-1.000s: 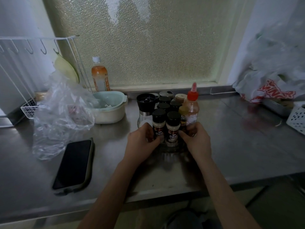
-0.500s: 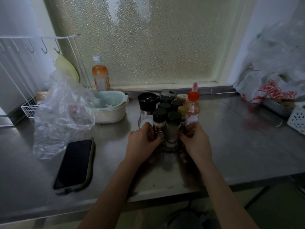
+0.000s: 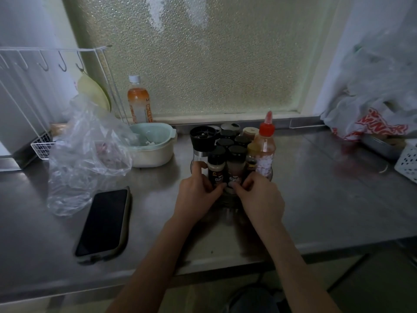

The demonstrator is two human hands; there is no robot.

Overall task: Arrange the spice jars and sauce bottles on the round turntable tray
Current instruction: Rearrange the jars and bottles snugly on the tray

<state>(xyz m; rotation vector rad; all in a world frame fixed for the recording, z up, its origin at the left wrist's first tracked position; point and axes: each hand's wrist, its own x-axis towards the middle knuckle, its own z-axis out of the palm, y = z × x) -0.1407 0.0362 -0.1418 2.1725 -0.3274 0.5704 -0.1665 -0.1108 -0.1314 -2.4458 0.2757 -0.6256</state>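
Observation:
Several black-capped spice jars, a black-topped grinder (image 3: 202,141) and a red-capped sauce bottle (image 3: 265,150) stand packed together on the clear round turntable tray (image 3: 271,177), which they mostly hide. My left hand (image 3: 195,196) holds the front left spice jar (image 3: 216,169), its index finger raised against the grinder's glass. My right hand (image 3: 259,197) pinches the lower part of the front right spice jar (image 3: 236,168). Both front jars show their labels to me. The tray's near rim lies behind my hands.
A phone (image 3: 103,222) lies left of my arms. A crumpled clear bag (image 3: 88,154), a pale bowl (image 3: 153,143), a drink bottle (image 3: 138,102) and a wire rack (image 3: 45,86) are at back left. Plastic bags (image 3: 372,114) and a white basket (image 3: 408,162) sit at right.
The front right jar has been turned: its label faced away half a second ago and faces me again now. My hands have closed in toward each other at the two front jars.

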